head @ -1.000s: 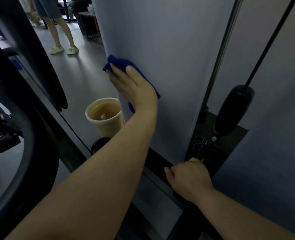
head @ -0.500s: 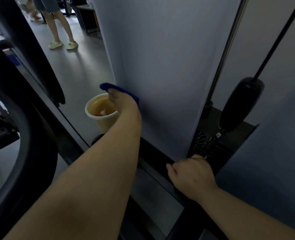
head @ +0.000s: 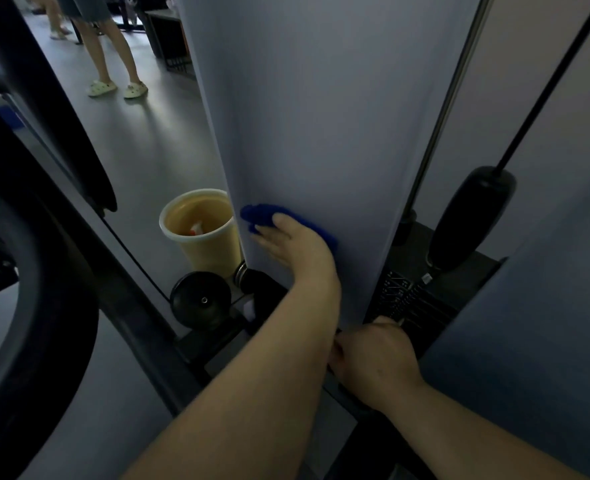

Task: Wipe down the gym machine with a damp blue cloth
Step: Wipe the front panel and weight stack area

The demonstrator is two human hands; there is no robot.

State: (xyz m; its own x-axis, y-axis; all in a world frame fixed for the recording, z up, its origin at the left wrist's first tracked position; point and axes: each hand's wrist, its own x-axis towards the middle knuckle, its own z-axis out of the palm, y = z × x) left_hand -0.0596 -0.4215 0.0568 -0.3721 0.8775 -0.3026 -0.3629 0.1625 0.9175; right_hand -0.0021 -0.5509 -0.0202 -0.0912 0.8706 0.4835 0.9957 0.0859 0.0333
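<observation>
The gym machine's tall grey panel point(head: 321, 116) fills the middle of the view. My left hand point(head: 293, 247) presses the blue cloth point(head: 259, 214) flat against the panel's lower part, near its left edge, with fingers stretched out. Most of the cloth is hidden under the hand; its ends show above the fingers and to the right. My right hand point(head: 376, 358) is curled over the dark frame edge point(head: 349, 393) at the panel's foot, fingertips hidden.
A yellow bucket point(head: 214, 254) with a spray bottle inside stands on the floor left of the panel. A black pulley wheel point(head: 200, 301) sits below it. Weight stack point(head: 411, 299), cable and black stopper point(head: 470, 216) lie right. A person's legs point(head: 113, 57) stand far behind. A dark curved frame point(head: 44, 306) is left.
My left hand has slid the cloth down the panel from chest height to its lower part, moving from the left edge slightly onto the face. My right hand has stayed on the frame.
</observation>
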